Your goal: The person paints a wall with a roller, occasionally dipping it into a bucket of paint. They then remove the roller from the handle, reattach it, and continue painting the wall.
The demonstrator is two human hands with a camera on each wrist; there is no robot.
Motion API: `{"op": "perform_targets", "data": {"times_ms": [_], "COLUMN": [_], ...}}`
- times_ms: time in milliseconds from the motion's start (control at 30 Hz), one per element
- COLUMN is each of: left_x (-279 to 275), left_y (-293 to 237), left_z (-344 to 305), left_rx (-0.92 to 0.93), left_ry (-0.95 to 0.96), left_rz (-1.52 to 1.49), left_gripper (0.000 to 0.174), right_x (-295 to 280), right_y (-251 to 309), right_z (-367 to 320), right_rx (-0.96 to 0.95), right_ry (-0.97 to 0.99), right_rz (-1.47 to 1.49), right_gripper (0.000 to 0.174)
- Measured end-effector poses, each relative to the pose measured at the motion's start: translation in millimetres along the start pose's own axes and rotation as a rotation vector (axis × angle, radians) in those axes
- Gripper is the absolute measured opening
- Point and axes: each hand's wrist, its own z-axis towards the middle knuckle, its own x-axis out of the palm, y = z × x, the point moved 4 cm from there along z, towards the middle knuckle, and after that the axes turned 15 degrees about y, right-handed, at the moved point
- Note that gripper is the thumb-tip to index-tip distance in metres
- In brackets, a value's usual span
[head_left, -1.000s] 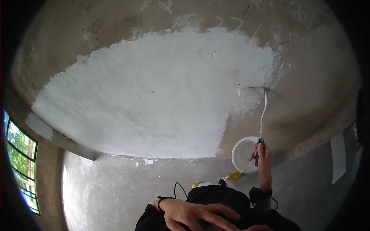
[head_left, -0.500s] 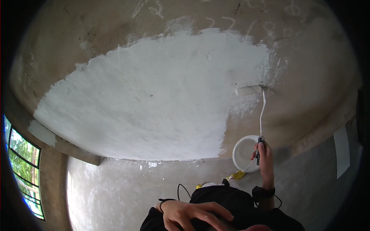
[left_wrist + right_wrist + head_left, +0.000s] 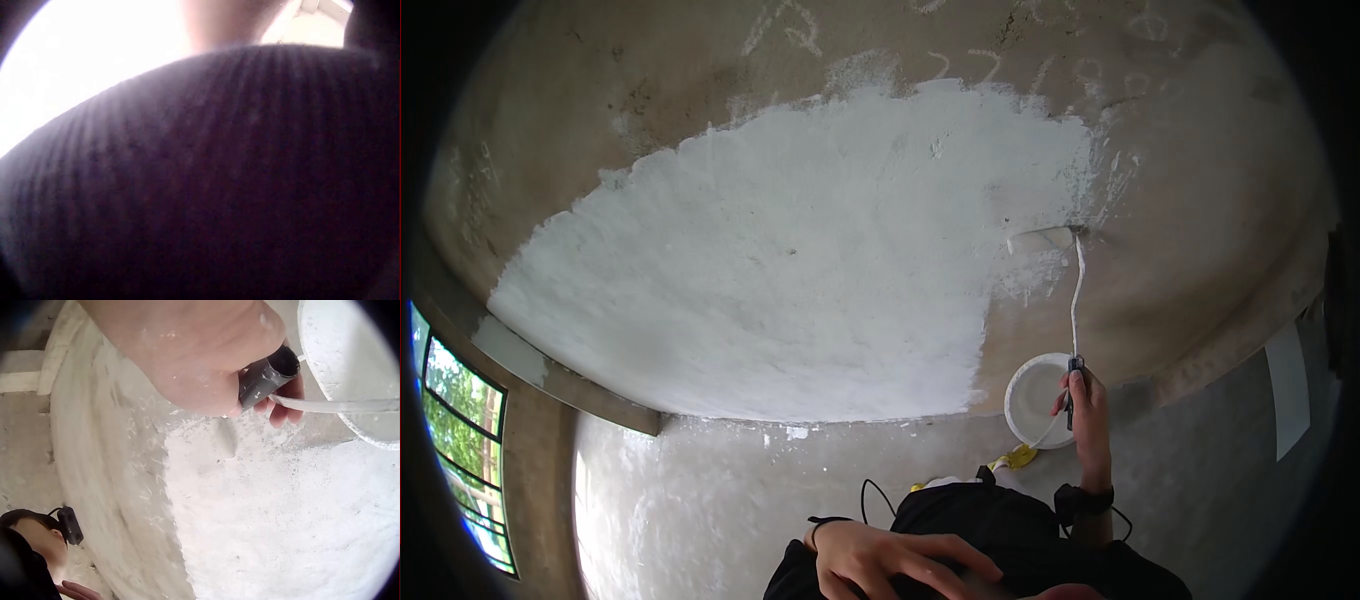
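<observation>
The right hand grips the dark handle of a paint roller, fingers wrapped round it. The roller's white sleeve lies against the wall near the right edge of the painted patch, on a white, bent frame. Beside and behind this hand is a round white bucket; its pale bail runs up to the fingers in the right wrist view. The left hand is low in front of the body, fingers loosely extended, fingertips partly hidden. Dark ribbed cloth fills most of the left wrist view.
Bare brown wall with chalk-like marks surrounds the white paint. Below it is a grey floor with white specks. Yellow-and-white footwear shows by the bucket. At the left is a barred window, and a pale panel stands at the right.
The head view has shifted slightly, moving the scene a little. The right hand still grips the roller at nearly the same spot on the wall; the left hand stays low before the body.
</observation>
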Motion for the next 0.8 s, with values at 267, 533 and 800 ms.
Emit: {"op": "perform_targets", "data": {"times_ms": [267,533,800], "left_x": [4,-1,-2], "left_y": [-6,-14,-20], "left_z": [1,2,-1], "left_rx": [-0.089,-0.026,-0.025], "left_ry": [0.092,0.112,0.165], "left_rz": [-0.013,-0.033,-0.125], "left_gripper": [0.056,0.055,0.048], "right_x": [2,5,1], "right_y": [4,4,41], "right_z": [0,0,20], "right_rx": [-0.006,-0.006,-0.113], "right_ry": [-0.003,-0.002,0.017], "right_rz": [-0.043,0.018,-0.006], "right_gripper": [0.032,0.027,0.025]}}
